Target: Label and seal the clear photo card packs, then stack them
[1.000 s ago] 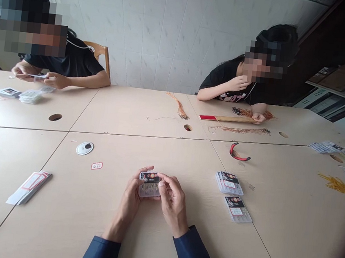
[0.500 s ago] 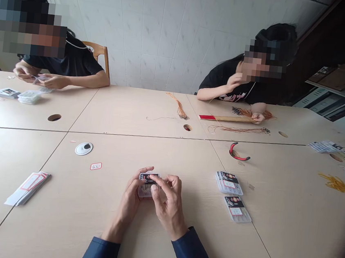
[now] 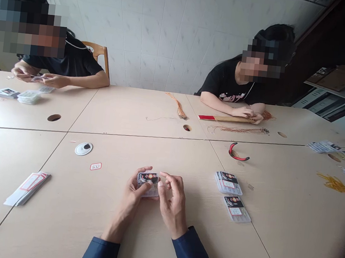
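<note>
Head view, taken from the left: a co-worker in dark clothes [image 3: 81,62] sits across the pale table [image 3: 90,206], both hands on a small item I cannot make out, with a pile of clear boxes [image 3: 29,96] just in front. Nearer, a stack of white cards [image 3: 26,187] slants on the tabletop, and a white disc [image 3: 81,150] and a red-bordered label [image 3: 96,166] lie beyond it.

At the middle, close to the wearer, the left hand [image 3: 133,190] has hold of a clear plastic case [image 3: 152,177], fingers along its left side and underneath, thumb pressed across the front. The case is held up with its printed black end pointing away toward the tiled wall and its clear end toward the wearer; foreshortened, it looks nearly square, though the long axis seems to run away from the body. At its right edge is the right hand [image 3: 173,199], forefinger and thumb a narrow gap apart; whether either tip touches the case, I cannot tell.

Farther right, more cases [image 3: 237,209] lie flat, dark ends away, long axes slanting from far left to near right. Beyond them are a red-and-black tool [image 3: 239,157] and a second co-worker [image 3: 223,79] handling a red-ended strip [image 3: 206,117]. Yellow strips [image 3: 335,184] lie near the right edge.
</note>
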Motion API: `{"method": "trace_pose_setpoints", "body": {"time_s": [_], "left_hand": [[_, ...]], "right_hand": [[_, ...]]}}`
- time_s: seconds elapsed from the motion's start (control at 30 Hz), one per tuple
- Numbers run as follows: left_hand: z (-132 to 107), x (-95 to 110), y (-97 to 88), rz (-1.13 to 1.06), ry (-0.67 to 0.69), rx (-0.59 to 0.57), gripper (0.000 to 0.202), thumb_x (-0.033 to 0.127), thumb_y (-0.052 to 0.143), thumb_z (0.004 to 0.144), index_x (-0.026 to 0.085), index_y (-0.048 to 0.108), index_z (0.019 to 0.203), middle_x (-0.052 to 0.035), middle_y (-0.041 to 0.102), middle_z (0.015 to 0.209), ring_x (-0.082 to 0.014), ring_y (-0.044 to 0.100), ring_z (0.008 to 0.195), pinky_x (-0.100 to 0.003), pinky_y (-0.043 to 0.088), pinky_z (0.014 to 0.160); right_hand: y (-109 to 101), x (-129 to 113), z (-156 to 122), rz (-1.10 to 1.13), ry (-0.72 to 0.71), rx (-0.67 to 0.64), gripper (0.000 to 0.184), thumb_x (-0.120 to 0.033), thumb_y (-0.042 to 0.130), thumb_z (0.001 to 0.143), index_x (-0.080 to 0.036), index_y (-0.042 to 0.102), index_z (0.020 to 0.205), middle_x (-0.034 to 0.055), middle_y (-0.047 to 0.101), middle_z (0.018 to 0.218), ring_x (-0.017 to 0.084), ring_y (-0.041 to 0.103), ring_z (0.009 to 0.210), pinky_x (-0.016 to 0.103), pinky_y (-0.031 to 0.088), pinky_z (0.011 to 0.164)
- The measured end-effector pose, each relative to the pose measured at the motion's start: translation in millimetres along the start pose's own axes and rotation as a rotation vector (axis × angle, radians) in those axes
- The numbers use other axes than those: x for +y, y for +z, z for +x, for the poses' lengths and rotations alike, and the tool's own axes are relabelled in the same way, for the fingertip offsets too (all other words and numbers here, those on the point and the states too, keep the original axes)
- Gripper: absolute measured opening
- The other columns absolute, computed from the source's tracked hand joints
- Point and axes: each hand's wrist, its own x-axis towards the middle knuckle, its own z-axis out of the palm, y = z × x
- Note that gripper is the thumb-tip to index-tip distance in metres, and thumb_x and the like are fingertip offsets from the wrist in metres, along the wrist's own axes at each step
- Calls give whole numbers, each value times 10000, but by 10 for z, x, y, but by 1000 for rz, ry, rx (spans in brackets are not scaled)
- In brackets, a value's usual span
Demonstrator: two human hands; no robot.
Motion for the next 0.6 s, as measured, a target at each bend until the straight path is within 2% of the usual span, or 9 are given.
{"method": "trace_pose_setpoints", "body": {"time_s": [0.13,0.37,0.47,0.6], "left_hand": [[2,5,8,73,18,5,567,318,777,758,192,537,1257,-84,687,990,-214,662,849,-299,591,654],[-5,33,49,66,0,9,640,330,814,706,178,518,1253,-86,689,962,-224,660,806,-332,605,588],[-3,44,63,67,1,22,658,331,828,684,172,521,1244,-70,692,923,-198,652,757,-313,594,590],[-5,41,47,121,-2,10,644,316,816,704,177,524,1261,-65,696,922,-190,656,785,-273,569,633]], "right_hand": [[11,4,8,20,14,-15,261,-334,489,977,-201,633,1150,73,568,987,182,547,852,336,501,775],[9,6,11,45,21,-43,268,-340,475,984,-200,631,1151,69,580,975,180,559,849,333,506,778],[8,13,17,52,31,-48,268,-346,476,986,-200,636,1144,65,586,959,176,560,837,328,509,772],[10,20,15,75,51,-58,278,-367,476,986,-198,646,1127,64,600,956,171,569,823,316,516,760]]}}
